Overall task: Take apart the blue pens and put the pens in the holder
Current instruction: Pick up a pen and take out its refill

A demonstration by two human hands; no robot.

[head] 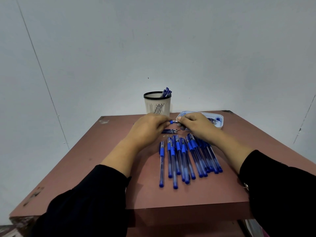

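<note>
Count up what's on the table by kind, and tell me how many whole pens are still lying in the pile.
Whole blue pens in the pile: about 13, overlapping, so not exact
Pen held in both hands: 1
Pen holder: 1, with a few pens in it
White tray: 1
Loose refills: a small bunch, too small to count
Total, refills aside: about 16

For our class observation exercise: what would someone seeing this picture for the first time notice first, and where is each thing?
First, the two hands meeting mid-table: the left hand and right hand together grip one small blue pen between their fingertips. Next, the row of blue pens lying side by side on the reddish-brown table, just nearer than the hands. Behind stand a white pen holder with a few pens, and to its right a shallow tray.
</note>
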